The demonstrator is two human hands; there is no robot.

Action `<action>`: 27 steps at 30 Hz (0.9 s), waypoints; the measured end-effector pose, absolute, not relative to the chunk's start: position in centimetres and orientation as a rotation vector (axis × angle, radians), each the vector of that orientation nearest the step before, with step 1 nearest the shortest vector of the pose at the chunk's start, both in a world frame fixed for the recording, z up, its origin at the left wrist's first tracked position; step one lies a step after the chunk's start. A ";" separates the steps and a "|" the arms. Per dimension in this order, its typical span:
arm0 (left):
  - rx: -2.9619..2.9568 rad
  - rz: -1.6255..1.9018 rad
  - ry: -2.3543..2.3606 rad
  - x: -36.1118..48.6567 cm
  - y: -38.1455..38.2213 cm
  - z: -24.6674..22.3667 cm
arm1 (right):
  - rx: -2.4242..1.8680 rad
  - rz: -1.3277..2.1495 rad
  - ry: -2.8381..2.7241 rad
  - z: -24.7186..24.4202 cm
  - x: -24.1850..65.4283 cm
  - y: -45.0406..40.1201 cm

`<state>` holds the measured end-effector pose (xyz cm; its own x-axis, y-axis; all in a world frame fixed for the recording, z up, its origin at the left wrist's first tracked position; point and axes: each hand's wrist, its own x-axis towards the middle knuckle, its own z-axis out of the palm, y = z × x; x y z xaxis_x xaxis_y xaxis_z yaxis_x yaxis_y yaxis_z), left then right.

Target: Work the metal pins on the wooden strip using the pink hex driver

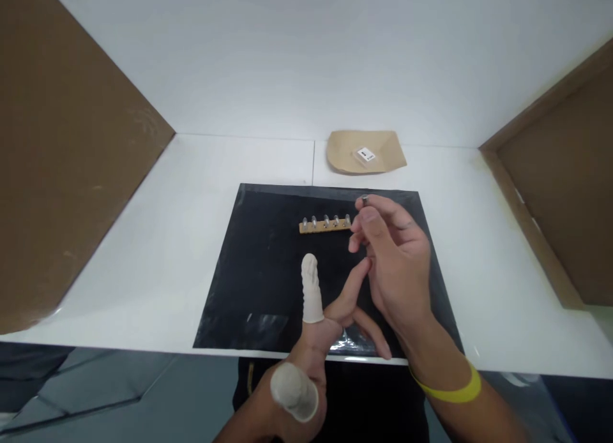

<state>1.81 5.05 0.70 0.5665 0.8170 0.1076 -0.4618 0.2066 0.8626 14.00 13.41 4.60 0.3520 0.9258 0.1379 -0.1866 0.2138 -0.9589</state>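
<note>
Standing along a tan strip [320, 227], clear rounded pieces [326, 219]

a workshop-like booth [311, 60] with black mat [258, 264] on white table [143, 239].

The narrow straight strip [320, 227] and shallow paper tray [342, 152] are tan, the rectangular mat [268, 258] black, the rubbery finger covers [311, 293] off-white, the flat wristband [462, 392] yellow.

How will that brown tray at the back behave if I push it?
The brown tray looks like thin card, so it is probably light and quick to slide. Its flared walls would likely flex under a fingertip. The small labelled case inside looks unsecured and may shift.
</note>
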 end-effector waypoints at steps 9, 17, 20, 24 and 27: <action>0.867 1.017 0.483 1.7 4.6 1.3 | -1.065 0.846 -0.900 4.7 13.9 13.2; 0.848 1.012 0.360 1.5 4.2 0.6 | -1.159 0.794 -1.009 4.1 13.9 13.8; 0.817 1.027 0.341 1.4 4.1 0.5 | -1.157 0.731 -1.103 4.1 14.3 14.2; 0.814 0.978 0.471 1.3 4.3 1.3 | -1.193 0.597 -1.204 4.2 15.1 14.3; 0.830 0.941 0.494 1.1 4.7 2.1 | -1.219 0.558 -1.221 4.1 15.7 14.4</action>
